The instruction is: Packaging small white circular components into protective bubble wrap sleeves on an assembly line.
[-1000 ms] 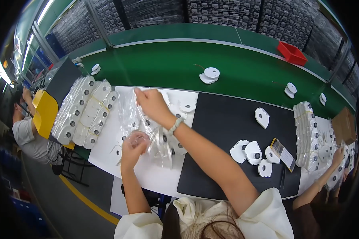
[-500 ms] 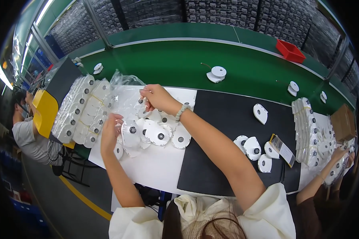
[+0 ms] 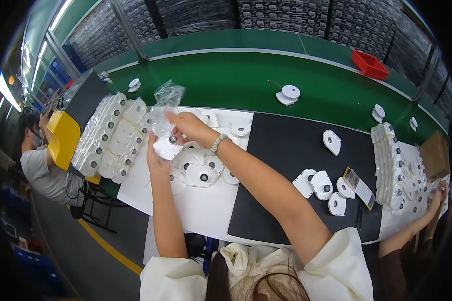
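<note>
My left hand and my right hand are together over a white mat, both gripping a clear plastic bag that sticks up above them. At the bag's lower end, between my hands, is a white valved face mask. A loose pile of white masks with dark round valves lies on the mat just below and right of my hands. My right wrist wears a pale bead bracelet.
Bagged rows of masks lie to the left. More loose masks and a flat packet sit on the black mat to the right, with stacked masks beyond. A green conveyor carries masks. Another person's hand is far right; a seated person is left.
The bag has been lifted clear of the spilled masks and now stands upright between my hands, which have come closer together. Masks lie emptied on the white mat.
</note>
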The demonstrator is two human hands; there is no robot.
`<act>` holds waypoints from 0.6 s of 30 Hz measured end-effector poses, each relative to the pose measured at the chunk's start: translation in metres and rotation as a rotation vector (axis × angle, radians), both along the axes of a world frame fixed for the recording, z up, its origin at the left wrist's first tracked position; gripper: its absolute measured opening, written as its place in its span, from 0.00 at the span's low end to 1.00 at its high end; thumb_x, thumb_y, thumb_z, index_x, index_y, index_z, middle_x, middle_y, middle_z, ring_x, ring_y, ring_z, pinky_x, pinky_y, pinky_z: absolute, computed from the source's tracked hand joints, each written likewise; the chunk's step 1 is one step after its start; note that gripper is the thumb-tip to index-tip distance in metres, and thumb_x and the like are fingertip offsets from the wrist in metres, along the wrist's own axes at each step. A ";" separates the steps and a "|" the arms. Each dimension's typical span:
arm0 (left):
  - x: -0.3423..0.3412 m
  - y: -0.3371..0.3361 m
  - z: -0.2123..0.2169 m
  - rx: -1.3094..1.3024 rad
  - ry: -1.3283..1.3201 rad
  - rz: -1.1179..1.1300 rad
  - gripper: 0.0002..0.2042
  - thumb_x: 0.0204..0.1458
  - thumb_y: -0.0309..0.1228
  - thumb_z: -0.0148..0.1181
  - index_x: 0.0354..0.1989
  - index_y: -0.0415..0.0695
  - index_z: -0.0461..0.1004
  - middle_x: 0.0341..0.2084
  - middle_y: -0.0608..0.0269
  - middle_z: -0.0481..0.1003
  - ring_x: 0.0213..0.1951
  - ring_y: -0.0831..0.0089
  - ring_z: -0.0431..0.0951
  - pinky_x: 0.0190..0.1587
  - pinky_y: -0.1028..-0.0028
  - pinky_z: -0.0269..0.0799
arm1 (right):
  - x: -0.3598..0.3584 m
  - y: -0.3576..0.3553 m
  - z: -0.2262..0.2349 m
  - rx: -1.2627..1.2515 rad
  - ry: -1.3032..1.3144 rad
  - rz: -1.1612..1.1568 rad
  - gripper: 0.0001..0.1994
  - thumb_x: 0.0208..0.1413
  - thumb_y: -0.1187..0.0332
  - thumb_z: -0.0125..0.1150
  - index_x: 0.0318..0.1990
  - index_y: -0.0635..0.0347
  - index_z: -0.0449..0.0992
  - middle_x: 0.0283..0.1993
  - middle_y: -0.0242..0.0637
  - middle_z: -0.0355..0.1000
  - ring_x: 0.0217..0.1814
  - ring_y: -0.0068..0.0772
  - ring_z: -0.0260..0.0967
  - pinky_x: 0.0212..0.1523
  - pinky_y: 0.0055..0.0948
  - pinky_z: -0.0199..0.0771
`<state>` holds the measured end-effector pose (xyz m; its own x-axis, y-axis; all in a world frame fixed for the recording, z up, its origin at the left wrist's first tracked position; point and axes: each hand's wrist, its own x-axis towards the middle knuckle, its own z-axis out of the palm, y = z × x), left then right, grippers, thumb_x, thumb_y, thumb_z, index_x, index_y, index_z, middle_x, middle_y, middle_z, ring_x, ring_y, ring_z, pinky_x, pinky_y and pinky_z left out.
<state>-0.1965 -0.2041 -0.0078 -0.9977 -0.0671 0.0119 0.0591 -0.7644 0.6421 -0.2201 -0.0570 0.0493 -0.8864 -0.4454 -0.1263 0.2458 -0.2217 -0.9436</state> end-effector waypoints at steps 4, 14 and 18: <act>-0.006 -0.017 -0.005 -1.170 -0.149 0.447 0.19 0.48 0.38 0.53 0.38 0.33 0.61 0.26 0.58 0.69 0.25 0.72 0.68 0.28 0.76 0.64 | 0.001 -0.004 -0.019 0.461 0.648 -0.224 0.09 0.44 0.71 0.52 0.28 0.72 0.68 0.28 0.57 0.68 0.30 0.53 0.67 0.33 0.36 0.68; 0.018 -0.036 0.032 -1.078 -0.076 0.291 0.13 0.47 0.33 0.54 0.35 0.36 0.64 0.25 0.66 0.66 0.27 0.76 0.65 0.32 0.79 0.60 | 0.001 0.000 -0.003 0.235 0.483 -0.292 0.14 0.51 0.64 0.47 0.27 0.68 0.71 0.22 0.41 0.67 0.19 0.29 0.65 0.21 0.24 0.62; 0.031 -0.024 0.058 -1.261 0.058 0.331 0.11 0.45 0.30 0.54 0.34 0.37 0.63 0.30 0.64 0.66 0.34 0.76 0.65 0.36 0.79 0.60 | 0.001 0.008 0.004 0.487 1.065 -0.779 0.11 0.46 0.64 0.54 0.19 0.61 0.72 0.21 0.37 0.65 0.26 0.32 0.63 0.30 0.30 0.60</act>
